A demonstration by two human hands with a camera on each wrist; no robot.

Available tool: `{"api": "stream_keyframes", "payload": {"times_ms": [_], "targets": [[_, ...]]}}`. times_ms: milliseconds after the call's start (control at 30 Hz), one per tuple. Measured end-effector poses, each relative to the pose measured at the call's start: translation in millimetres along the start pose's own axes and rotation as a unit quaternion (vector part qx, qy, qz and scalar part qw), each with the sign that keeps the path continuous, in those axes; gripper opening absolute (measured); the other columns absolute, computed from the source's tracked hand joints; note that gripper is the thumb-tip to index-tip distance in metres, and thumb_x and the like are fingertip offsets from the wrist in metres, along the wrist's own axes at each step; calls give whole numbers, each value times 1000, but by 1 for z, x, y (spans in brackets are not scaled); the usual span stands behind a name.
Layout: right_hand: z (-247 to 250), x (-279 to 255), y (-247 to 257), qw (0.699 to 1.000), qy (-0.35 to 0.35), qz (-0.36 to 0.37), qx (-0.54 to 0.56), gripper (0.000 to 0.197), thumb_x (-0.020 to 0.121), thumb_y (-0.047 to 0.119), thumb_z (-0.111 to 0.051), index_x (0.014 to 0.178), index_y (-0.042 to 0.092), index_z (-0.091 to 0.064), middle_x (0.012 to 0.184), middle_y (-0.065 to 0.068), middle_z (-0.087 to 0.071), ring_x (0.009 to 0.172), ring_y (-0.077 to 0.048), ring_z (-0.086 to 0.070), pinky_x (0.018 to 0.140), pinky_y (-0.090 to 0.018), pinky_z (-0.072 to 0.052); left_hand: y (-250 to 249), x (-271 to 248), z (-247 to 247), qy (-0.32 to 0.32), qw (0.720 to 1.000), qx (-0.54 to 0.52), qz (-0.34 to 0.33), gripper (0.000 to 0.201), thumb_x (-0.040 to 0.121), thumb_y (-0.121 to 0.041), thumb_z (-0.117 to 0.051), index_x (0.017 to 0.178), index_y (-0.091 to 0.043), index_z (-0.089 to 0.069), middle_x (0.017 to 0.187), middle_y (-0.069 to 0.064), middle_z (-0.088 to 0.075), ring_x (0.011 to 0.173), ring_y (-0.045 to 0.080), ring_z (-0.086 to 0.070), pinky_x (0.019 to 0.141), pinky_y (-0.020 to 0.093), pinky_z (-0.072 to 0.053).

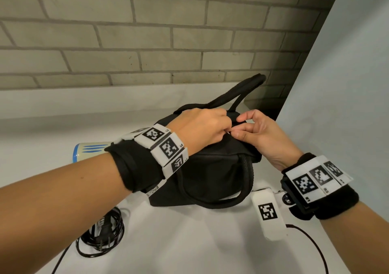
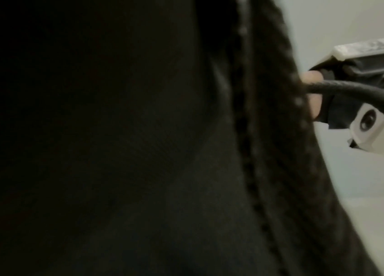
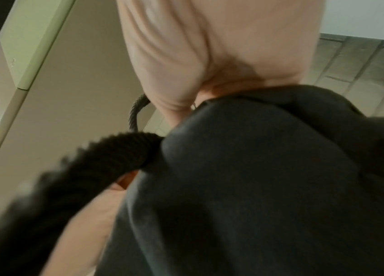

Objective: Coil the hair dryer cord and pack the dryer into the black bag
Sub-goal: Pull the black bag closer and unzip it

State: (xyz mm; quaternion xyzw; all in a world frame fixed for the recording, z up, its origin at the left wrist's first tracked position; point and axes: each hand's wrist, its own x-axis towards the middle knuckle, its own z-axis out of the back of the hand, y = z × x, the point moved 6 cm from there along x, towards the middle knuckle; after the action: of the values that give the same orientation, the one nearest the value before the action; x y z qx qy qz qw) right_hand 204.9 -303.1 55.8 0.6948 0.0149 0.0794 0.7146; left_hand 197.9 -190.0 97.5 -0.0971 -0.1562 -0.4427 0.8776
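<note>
The black bag [image 1: 210, 168] stands on the white table with one handle [image 1: 242, 90] up and the other [image 1: 246, 181] hanging down the front. My left hand [image 1: 223, 126] lies on the bag's top, its fingers curled onto the fabric by a small metal zipper pull [image 1: 228, 133]. From the right, my right hand [image 1: 242, 126] pinches the bag's top at the same spot. The cream hair dryer [image 1: 90, 149] with blue stripes lies behind my left wrist, mostly hidden. Its black cord [image 1: 103, 231] lies coiled at the front left. Black fabric [image 2: 115, 149] fills the left wrist view.
A brick wall [image 1: 147, 42] runs behind the table and a white panel [image 1: 347, 84] closes the right side. A white tagged device [image 1: 267, 212] with a thin black cable [image 1: 311, 244] lies in front of the bag on the right.
</note>
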Motion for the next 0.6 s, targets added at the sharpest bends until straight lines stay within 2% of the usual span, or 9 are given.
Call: {"api": "stream_keyframes", "payload": {"times_ms": [33, 133, 233, 400, 433, 467, 500, 533, 600], "targets": [[1, 1, 0, 1000, -4, 2, -7, 25, 79, -8, -55, 87, 14, -45, 57, 3, -71, 56, -5, -65, 58, -15, -55, 2, -1, 2, 0, 1000, -6, 3, 22, 84, -15, -46, 90, -4, -65, 91, 14, -65, 74, 34, -62, 60, 39, -49], [8, 4, 1, 999, -26, 13, -25, 28, 79, -9, -55, 82, 17, -44, 55, 5, -70, 55, -3, -64, 58, -15, -54, 9, -9, 13, -10, 1000, -22, -5, 16, 73, -9, -52, 76, -5, -67, 76, 13, -67, 62, 30, -63, 53, 30, -45], [26, 5, 4, 997, -68, 24, -37, 29, 81, -9, -53, 78, 18, -45, 53, 9, -69, 55, 0, -64, 59, -12, -53, 27, -28, 26, 3, 1000, -11, -1, 17, 73, -13, -51, 73, -7, -67, 73, 10, -67, 60, 27, -62, 52, 35, -52], [47, 4, -1, 995, -90, 26, -32, 28, 82, -9, -51, 78, 18, -46, 55, 9, -69, 55, 0, -63, 59, -11, -52, 64, -92, 24, 58, 998, 33, 22, 23, 71, -21, -42, 58, -14, -60, 56, 1, -59, 44, 18, -55, 35, 26, -46], [44, 5, -5, 996, -83, 22, -38, 28, 82, -9, -51, 78, 18, -47, 55, 9, -69, 55, 1, -63, 59, -10, -52, 67, -103, 13, 72, 996, 43, 20, 24, 71, -21, -40, 57, -16, -59, 55, -2, -57, 44, 16, -55, 32, 21, -41], [40, 6, -8, 996, -77, 20, -46, 27, 82, -9, -51, 77, 17, -49, 55, 10, -68, 56, 2, -62, 59, -10, -51, 67, -113, 2, 89, 993, 66, 32, 24, 71, -21, -39, 56, -19, -59, 54, -5, -57, 45, 13, -55, 29, 14, -32], [36, 7, -10, 996, -75, 20, -52, 27, 82, -9, -51, 76, 17, -50, 55, 10, -67, 56, 3, -61, 60, -9, -51, 65, -121, -11, 100, 990, 87, 37, 24, 70, -21, -39, 56, -22, -59, 54, -8, -57, 46, 9, -56, 32, 7, -21], [33, 8, -11, 995, -79, 22, -57, 27, 82, -9, -51, 76, 16, -52, 57, 9, -66, 57, 4, -60, 61, -8, -50, 62, -126, -24, 116, 987, 101, 42, 21, 68, -21, -43, 55, -25, -59, 54, -10, -58, 47, 6, -57, 33, 7, -16], [28, 8, -9, 994, -80, 22, -76, 26, 83, -8, -51, 74, 16, -56, 66, 3, -62, 57, 4, -59, 61, -6, -49, 60, -130, -52, 149, 982, 108, 39, 12, 60, -17, -66, 53, -25, -59, 53, -11, -59, 44, 5, -57, 30, 12, -23]]}}
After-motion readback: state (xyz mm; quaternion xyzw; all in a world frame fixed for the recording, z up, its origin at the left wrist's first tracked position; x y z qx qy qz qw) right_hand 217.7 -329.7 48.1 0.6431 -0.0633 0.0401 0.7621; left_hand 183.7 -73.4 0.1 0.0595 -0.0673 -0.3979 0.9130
